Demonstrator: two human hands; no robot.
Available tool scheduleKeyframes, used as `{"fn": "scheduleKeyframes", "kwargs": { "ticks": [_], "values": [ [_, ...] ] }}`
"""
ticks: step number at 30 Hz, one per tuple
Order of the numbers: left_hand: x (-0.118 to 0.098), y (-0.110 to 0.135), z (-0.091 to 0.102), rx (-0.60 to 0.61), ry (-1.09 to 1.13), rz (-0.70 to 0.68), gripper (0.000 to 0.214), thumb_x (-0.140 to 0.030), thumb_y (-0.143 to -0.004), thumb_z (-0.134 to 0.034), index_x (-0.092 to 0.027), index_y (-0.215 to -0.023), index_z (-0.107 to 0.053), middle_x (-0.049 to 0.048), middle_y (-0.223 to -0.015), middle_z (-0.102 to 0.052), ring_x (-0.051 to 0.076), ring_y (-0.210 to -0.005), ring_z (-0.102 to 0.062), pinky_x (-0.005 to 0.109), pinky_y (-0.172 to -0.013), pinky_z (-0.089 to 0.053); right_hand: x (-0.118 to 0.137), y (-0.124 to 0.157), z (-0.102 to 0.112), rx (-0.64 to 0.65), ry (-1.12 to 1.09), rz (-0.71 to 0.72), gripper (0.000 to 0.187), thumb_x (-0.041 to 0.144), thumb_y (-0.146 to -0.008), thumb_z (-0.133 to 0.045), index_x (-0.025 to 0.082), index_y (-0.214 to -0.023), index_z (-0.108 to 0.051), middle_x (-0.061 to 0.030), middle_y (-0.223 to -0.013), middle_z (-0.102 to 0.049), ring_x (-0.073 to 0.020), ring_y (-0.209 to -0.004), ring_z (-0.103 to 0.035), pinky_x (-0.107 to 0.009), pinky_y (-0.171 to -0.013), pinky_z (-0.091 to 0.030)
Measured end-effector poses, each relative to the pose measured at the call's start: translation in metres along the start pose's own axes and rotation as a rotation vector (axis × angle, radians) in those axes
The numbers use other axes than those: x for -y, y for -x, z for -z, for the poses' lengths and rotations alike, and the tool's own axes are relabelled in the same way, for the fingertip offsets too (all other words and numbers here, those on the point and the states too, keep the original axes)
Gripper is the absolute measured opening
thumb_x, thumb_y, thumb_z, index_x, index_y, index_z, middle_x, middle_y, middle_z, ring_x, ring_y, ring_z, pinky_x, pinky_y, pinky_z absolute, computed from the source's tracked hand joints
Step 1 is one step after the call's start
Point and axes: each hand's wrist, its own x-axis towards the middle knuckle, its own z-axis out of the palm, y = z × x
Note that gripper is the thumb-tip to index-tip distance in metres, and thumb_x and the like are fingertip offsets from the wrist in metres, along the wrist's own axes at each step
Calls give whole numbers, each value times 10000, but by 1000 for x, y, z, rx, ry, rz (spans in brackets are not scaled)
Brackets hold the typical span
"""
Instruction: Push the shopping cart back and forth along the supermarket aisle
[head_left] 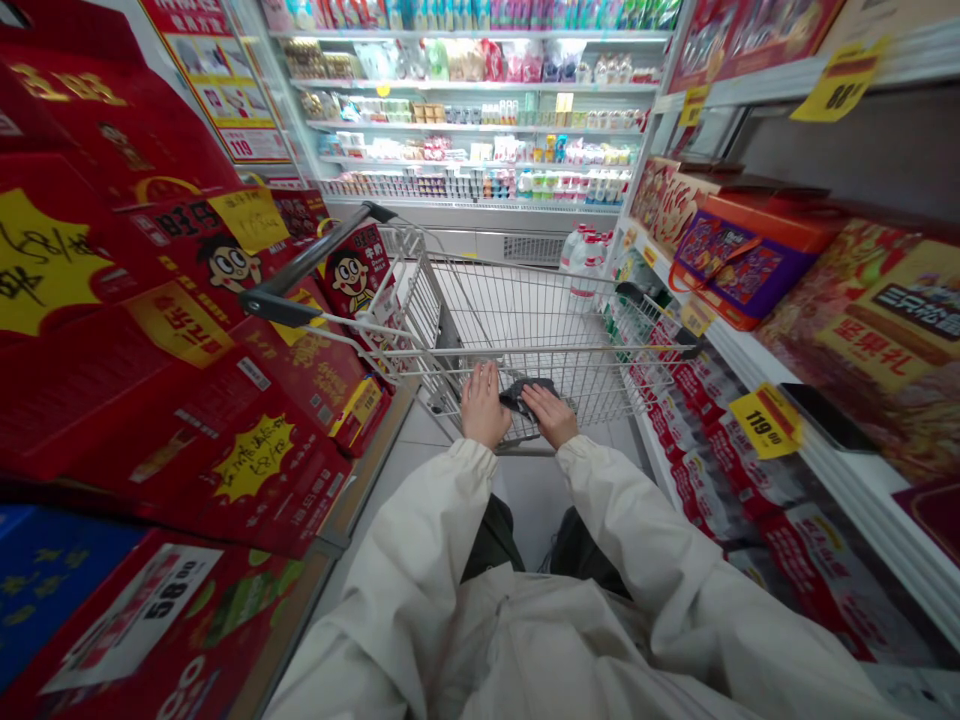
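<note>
- The left hand (484, 407) is laid palm down at the rear rail (525, 449) of a wire cart (517, 325), with the fingers pointing forward and loosely curled
- The right hand (551, 415) is placed just beside it, over a dark bundle (529, 393) lying at the rail, with the fingers close together
- Neither hand is seen spread wide, but whether the rail is gripped or only rested on cannot be told
- The bundle is partly covered by both hands, and its material cannot be made out; it is judged soft and light, and liable to slide off the rail unless it is pinned down
- The cart is judged light, stiff and easily rolled, and is best taken by the rail near its middle, with both hands
- Cream sleeves (420, 540) are seen running up from both wrists
- Red gift boxes (172, 420) are stacked to the left of the cart, and water packs (697, 470) are shelved to its right
- A yellow price tag (765, 420) is fixed at the shelf edge on the right
- A chiller (480, 130) stocked with packaged goods is seen ahead
</note>
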Motion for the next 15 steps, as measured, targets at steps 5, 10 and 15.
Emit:
{"fn": "scheduleKeyframes", "kwargs": {
  "ticks": [5, 10, 15],
  "values": [
    [-4, -1, 3, 17, -9, 20, 774, -165, -737, -501, -44, -1481, -323, 124, -1564, -339, 258, -1471, -250, 401, -1119, -350, 5, -16, -2, 33, -7, -35, 571, -31, -871, -305, 162, -1325, -593, -65, -1391, -561, -167, -1355, -461, -375, -1163, -387],
    [-8, 0, 4, 26, -3, 19, 755, -137, -739, -492, -66, -1475, -338, 124, -1548, -373, 253, -1461, -277, 389, -1083, -403, 1, 18, -17, 160, -16, -105, 620, -68, -809, -327, 170, -1309, -606, -63, -1358, -595, -163, -1325, -499, -382, -1124, -435],
    [0, 16, 4, -49, 11, 10, 715, -125, -760, -482, -105, -1465, -364, 111, -1533, -401, 231, -1440, -325, 361, -1093, -399, 3, 31, -12, 133, -15, -123, 657, -72, -751, -337, 134, -1319, -593, -87, -1360, -595, -170, -1336, -489, -378, -1126, -431]
  ]
}}
